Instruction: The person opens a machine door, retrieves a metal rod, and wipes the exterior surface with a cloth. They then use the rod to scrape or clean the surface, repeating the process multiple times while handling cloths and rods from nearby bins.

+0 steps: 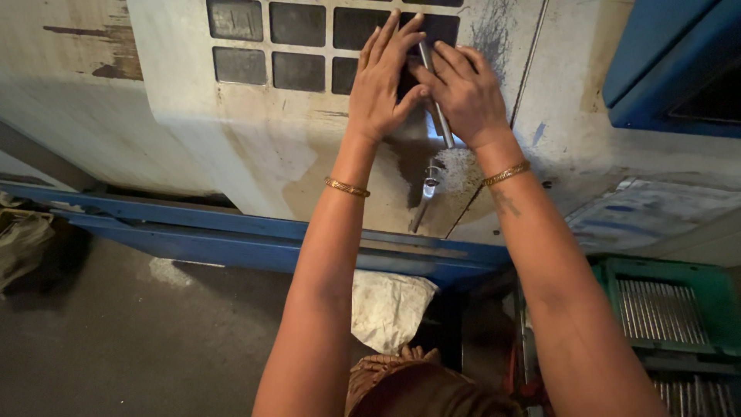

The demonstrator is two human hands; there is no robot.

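Note:
Both my arms reach up to a worn white sliding machine door [255, 147] with a grid of dark window panes [301, 46]. My right hand [461, 93] is wrapped around the upright metal bar handle [434, 174] of the door. My left hand [384, 77] lies against the door beside it, fingers spread upward and thumb touching the right hand; whether it grips the bar is hidden. Each wrist wears a thin gold bangle.
A blue rail [231, 243] runs under the door. A green crate [664, 309] with several metal rods stands at the lower right. A dirty white cloth [390, 305] hangs below my arms. A blue panel [671, 62] is at the upper right, grey floor at left.

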